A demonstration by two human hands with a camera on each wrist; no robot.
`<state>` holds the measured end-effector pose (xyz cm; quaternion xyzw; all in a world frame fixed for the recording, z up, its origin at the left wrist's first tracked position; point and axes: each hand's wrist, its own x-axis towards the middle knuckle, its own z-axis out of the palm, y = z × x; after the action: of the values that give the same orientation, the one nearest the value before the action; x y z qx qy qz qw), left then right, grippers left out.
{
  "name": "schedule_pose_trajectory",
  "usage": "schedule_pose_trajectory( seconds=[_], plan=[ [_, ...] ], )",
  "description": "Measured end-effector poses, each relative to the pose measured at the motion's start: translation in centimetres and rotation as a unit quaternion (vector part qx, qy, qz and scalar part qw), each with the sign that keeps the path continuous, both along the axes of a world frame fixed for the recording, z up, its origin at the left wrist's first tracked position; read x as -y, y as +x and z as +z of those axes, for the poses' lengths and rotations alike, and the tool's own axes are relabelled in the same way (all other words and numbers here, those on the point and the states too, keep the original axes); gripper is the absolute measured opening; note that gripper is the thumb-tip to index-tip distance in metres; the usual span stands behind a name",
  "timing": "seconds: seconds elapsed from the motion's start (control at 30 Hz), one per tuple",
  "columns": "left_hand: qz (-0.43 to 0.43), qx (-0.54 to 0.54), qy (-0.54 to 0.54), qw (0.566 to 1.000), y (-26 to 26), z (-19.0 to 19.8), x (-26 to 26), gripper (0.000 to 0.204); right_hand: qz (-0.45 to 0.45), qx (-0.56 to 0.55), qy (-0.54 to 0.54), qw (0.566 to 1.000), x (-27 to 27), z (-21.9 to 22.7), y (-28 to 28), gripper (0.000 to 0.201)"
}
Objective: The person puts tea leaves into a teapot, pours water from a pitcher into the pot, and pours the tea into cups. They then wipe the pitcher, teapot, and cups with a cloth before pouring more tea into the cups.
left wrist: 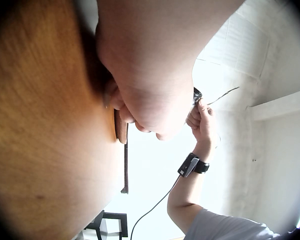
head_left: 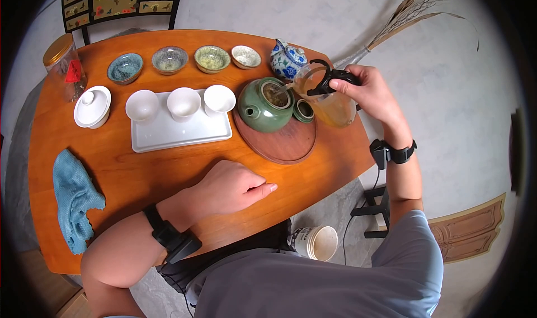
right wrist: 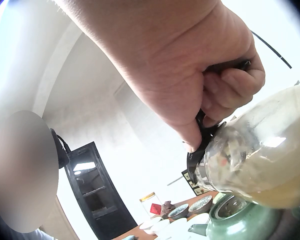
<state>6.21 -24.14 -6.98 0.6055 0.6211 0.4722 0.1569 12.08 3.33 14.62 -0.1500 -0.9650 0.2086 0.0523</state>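
My right hand (head_left: 372, 91) grips the black handle of a glass kettle (head_left: 335, 109) with pale amber liquid in it. The kettle is tilted, its mouth right at the uncovered top of a green teapot (head_left: 263, 110). A thin stream shows between the two. The teapot stands on a round brown wooden board (head_left: 279, 147), with its green lid (head_left: 304, 111) beside it. Near the front of the table my left hand (head_left: 229, 186) rests with loosely curled fingers, holding nothing; in the left wrist view those fingers (left wrist: 125, 112) are partly hidden behind the hand.
A white tray (head_left: 182, 138) with three white cups stands left of the teapot, beside a lidded white bowl (head_left: 92, 108). Several small glazed bowls line the back, with a blue-and-white jar (head_left: 287, 61). A blue cloth (head_left: 75, 200) and a gold-lidded jar (head_left: 67, 66) are at left.
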Motion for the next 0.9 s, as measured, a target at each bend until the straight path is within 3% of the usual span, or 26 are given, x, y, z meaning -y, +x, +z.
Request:
schedule_pose_trajectory(
  seconds=[0.27, 0.47, 0.53, 0.57, 0.63, 0.67, 0.77, 0.8, 0.87, 0.9],
  plan=[
    [0.004, -0.002, -0.003, 1.000, 0.0, 0.0, 0.1, 0.055, -0.018, 0.006, -0.001, 1.000, -0.1, -0.3, 0.1, 0.040],
    [0.000, 0.030, -0.007, 1.000, 0.0, 0.1, 0.1, 0.054, -0.017, -0.088, -0.088, 0.992, -1.8, -2.3, 0.7, 0.033],
    [-0.002, 0.039, -0.008, 0.999, 0.0, 0.3, 0.1, 0.053, -0.019, -0.129, -0.219, 0.967, -3.2, -3.1, 1.1, 0.040],
    [-0.003, 0.053, -0.014, 0.998, 0.0, 0.5, 0.2, 0.052, -0.020, -0.130, -0.220, 0.967, -3.8, -3.6, 1.2, 0.040],
    [-0.006, 0.066, -0.022, 0.998, -0.1, 0.6, 0.1, 0.052, -0.040, -0.211, -0.336, 0.917, -4.6, -4.5, 1.4, 0.048],
    [-0.008, 0.067, -0.023, 0.997, -0.1, 0.4, 0.0, 0.051, -0.077, -0.228, -0.329, 0.913, -4.4, -4.7, 1.5, 0.053],
    [-0.011, 0.066, -0.034, 0.997, -0.2, 0.5, 0.1, 0.050, -0.174, -0.288, -0.411, 0.847, -5.9, -5.3, 2.0, 0.053],
    [-0.012, 0.065, -0.040, 0.997, -0.2, 0.5, 0.1, 0.050, -0.175, -0.288, -0.413, 0.846, -6.4, -5.5, 2.1, 0.053],
    [-0.013, 0.066, -0.035, 0.997, -0.2, 0.4, 0.0, 0.050, -0.206, -0.345, -0.484, 0.777, -8.0, -6.4, 2.4, 0.051],
    [-0.014, 0.066, -0.028, 0.997, -0.2, 0.4, 0.0, 0.049, -0.207, -0.346, -0.484, 0.776, -9.4, -6.9, 2.7, 0.051]
  ],
)
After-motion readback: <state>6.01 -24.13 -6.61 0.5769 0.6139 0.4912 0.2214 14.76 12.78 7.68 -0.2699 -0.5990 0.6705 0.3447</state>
